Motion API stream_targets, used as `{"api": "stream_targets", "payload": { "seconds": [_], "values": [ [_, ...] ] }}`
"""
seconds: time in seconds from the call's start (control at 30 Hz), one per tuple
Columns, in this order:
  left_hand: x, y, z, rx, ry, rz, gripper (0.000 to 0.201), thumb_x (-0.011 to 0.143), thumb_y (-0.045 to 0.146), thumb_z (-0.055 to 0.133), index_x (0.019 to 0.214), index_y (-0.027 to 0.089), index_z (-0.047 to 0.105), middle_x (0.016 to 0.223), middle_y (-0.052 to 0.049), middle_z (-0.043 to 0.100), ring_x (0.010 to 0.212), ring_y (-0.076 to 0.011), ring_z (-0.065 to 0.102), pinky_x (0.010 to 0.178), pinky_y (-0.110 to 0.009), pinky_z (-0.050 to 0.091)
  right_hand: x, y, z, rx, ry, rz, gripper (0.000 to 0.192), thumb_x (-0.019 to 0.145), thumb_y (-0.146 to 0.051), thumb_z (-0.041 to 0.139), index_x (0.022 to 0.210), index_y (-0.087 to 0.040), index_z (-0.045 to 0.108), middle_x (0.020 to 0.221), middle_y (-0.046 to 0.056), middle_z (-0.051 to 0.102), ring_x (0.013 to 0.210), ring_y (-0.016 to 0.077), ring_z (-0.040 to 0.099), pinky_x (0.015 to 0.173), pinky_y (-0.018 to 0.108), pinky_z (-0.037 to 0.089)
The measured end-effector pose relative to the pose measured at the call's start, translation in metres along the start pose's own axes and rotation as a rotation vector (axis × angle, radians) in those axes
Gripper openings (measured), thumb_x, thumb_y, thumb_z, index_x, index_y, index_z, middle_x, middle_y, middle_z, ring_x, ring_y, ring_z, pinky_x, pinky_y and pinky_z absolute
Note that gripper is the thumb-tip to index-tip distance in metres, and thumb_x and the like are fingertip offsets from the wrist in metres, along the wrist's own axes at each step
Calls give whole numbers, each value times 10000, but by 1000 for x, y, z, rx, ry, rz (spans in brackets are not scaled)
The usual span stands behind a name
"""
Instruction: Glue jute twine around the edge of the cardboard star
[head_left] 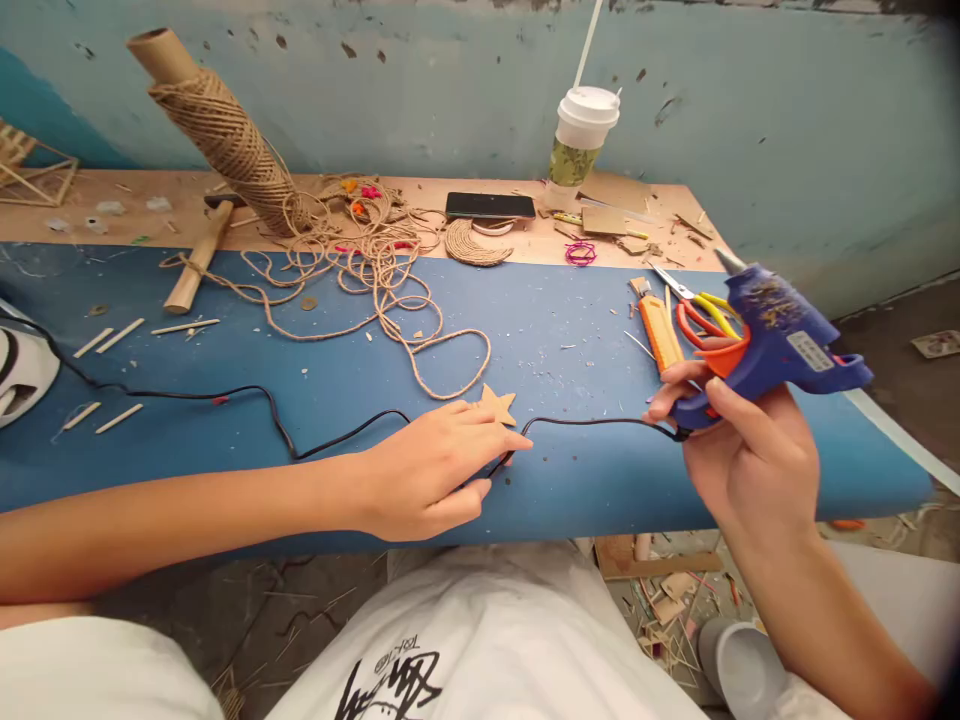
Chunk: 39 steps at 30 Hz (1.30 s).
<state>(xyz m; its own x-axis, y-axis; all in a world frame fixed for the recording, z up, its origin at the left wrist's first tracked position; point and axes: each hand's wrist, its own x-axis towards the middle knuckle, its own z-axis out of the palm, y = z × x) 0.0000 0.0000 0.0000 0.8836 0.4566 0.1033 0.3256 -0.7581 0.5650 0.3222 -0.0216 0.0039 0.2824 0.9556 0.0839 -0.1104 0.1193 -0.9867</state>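
At the far left of the counter [225, 420], a smooth blue mat over pale wood, thin flat wooden sticks [109, 337] lie scattered. Behind them a cardboard tube wound with coarse jute twine [225, 135] leans at a tilt, and loose twine [375, 290] trails from it in rough loops across the mat. A thin black cord [225, 395] snakes rightward over the blue surface. The left hand [431, 470] lies flat on the counter, fingers together pressing the cord, its fingertips touching a small flat cardboard star [497, 405]. Farther back sit a dark glossy phone [490, 205] and a twine-wrapped crescent [472, 247], then a lidded paper cup [581, 135] with a white straw. Right of the star, an orange utility knife [658, 330] lies beside scissors [697, 310] with orange and yellow handles. The right hand [750, 450] has its grip clamped on the handle of a blue plastic glue gun [780, 335], held just above the counter's right end, metal nozzle tilted up and back, orange trigger under the fingers.
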Motion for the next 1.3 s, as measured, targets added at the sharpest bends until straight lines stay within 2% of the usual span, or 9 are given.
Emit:
{"api": "stream_targets", "payload": {
  "seconds": [0.13,0.27,0.43,0.5,0.6,0.73,0.87,1.13,1.3],
  "values": [
    [6,11,19,88,-22,83,411,1046,102,556,1454,150,569,1211,-95,795,1138,-223,709,972,-364,504,12,-2,3,87,202,-137,273,812,-244,776,1065,-224,673,884,15,715,685,175,673,691,363,608],
    [19,25,42,151,-150,327,443,1070,95,516,1505,140,582,1238,-101,794,1143,-200,685,842,-347,491,31,4,3,60,312,-246,360,779,-256,775,1098,-248,609,876,-20,682,677,145,655,684,338,572],
    [37,24,57,365,-78,507,449,1174,256,399,1557,101,575,1311,-131,763,1186,-221,648,882,-399,496,43,29,5,-118,117,-178,317,760,-281,885,1025,-218,722,874,13,716,699,143,612,696,327,524],
    [39,14,50,363,33,469,551,1182,407,418,1620,83,497,1278,-134,747,1106,-238,649,879,-415,489,44,37,4,-193,14,-101,335,772,-320,921,1060,-220,781,887,28,732,728,150,608,687,318,511],
    [34,-6,29,378,190,209,494,1177,410,435,1569,122,525,1249,-122,726,1067,-253,636,938,-418,477,43,42,2,-236,-60,-42,347,812,-353,904,1134,-257,816,927,21,738,752,145,598,690,307,505],
    [17,-30,-2,468,141,-109,348,1096,399,617,1314,132,664,1278,-142,691,1117,-302,618,910,-431,458,45,42,3,-197,-78,-23,248,864,-374,820,1085,-263,819,979,31,735,764,146,578,709,329,506],
    [13,-41,-12,514,42,-93,402,1079,445,656,1326,129,679,1262,-131,702,1124,-299,629,903,-427,453,52,38,9,-158,-99,-11,230,858,-358,792,1069,-268,811,872,21,703,780,160,612,732,339,520],
    [70,-83,-12,577,95,-58,363,1113,272,544,1411,98,657,1400,-144,720,1192,-305,620,953,-447,455,93,27,24,-296,-241,7,264,809,-392,848,1010,-230,791,740,-4,658,630,139,562,598,319,491],
    [73,-94,-15,555,146,-71,366,1105,264,544,1412,94,649,1443,-160,708,1219,-306,624,927,-456,473,121,19,26,-533,-209,-18,239,719,-383,905,780,-199,764,686,1,625,602,137,517,565,311,415]
  ]
}}
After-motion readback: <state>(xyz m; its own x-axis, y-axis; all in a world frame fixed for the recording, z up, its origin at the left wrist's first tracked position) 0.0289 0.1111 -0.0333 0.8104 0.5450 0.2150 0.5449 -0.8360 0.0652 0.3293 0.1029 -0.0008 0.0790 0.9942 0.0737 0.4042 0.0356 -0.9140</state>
